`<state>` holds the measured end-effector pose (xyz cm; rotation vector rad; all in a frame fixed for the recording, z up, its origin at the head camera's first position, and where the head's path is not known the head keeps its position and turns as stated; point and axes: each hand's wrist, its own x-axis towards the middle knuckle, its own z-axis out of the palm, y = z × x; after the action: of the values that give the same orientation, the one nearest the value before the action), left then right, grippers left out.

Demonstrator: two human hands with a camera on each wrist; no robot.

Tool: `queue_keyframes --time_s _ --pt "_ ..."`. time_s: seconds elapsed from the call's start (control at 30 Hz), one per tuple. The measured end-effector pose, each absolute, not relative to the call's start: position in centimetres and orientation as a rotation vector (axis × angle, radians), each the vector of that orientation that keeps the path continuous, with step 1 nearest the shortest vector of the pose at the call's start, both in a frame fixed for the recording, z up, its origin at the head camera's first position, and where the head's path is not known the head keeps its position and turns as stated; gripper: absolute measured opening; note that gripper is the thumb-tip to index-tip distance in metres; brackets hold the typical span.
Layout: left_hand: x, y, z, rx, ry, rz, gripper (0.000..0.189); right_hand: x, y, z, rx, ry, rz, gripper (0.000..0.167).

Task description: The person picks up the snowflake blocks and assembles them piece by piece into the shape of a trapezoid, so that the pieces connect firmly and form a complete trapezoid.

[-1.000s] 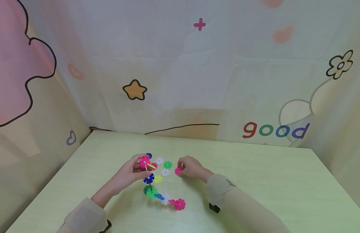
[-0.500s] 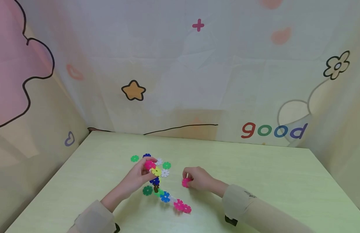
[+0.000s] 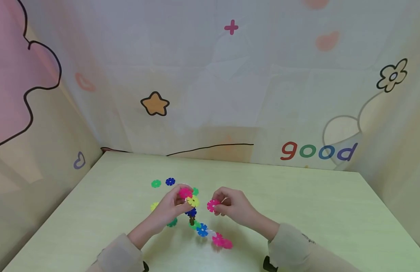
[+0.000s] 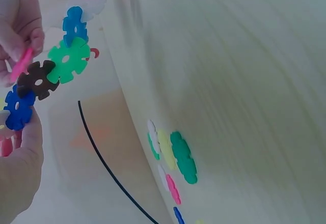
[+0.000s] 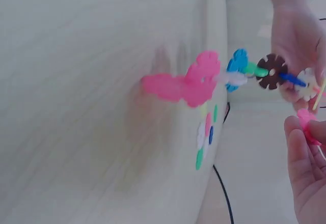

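Observation:
My left hand [image 3: 167, 209] holds a chain of interlocking snowflake discs by its upper end, where a yellow disc [image 3: 193, 201] and a pink one show at the fingers. Below it the chain runs through dark blue, brown [image 4: 38, 81], green [image 4: 68, 60], blue [image 3: 202, 229] and white discs. Two pink discs form its low end [image 5: 204, 79], close to the tabletop; whether they touch it I cannot tell. Between thumb and fingers, my right hand [image 3: 237, 206] pinches a single pink disc [image 3: 212, 206]. A small gap separates that disc from the yellow one.
Loose discs lie on the pale table [image 3: 298, 211] behind and left of the chain, among them a green disc [image 3: 156, 183], a dark blue disc [image 3: 170, 181] and a dark green disc [image 4: 184, 157]. My left hand partly covers others. A printed curtain [image 3: 203, 75] stands behind the table.
My left hand has carried the chain to the right, and the chain has turned. My right hand, with the pink disc, went right and nearer me, then rose slightly back toward the left hand.

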<state>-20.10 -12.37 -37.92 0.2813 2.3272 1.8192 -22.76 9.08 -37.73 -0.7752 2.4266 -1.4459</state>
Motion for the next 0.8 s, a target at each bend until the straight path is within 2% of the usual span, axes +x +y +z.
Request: queue_keyframes --time_s 0.43,0.8 --pt "-19.9 -11.6 -37.9 0.267 2.337 1.823 0.035 -21.3 8.0 -37.7 -0.706 2.315 -1.684 0.016" --pt "-19.9 -11.6 -38.3 0.335 2.328 1.783 0.046 -20.9 7.6 -37.7 -0.615 2.349 -1.799 0.015"
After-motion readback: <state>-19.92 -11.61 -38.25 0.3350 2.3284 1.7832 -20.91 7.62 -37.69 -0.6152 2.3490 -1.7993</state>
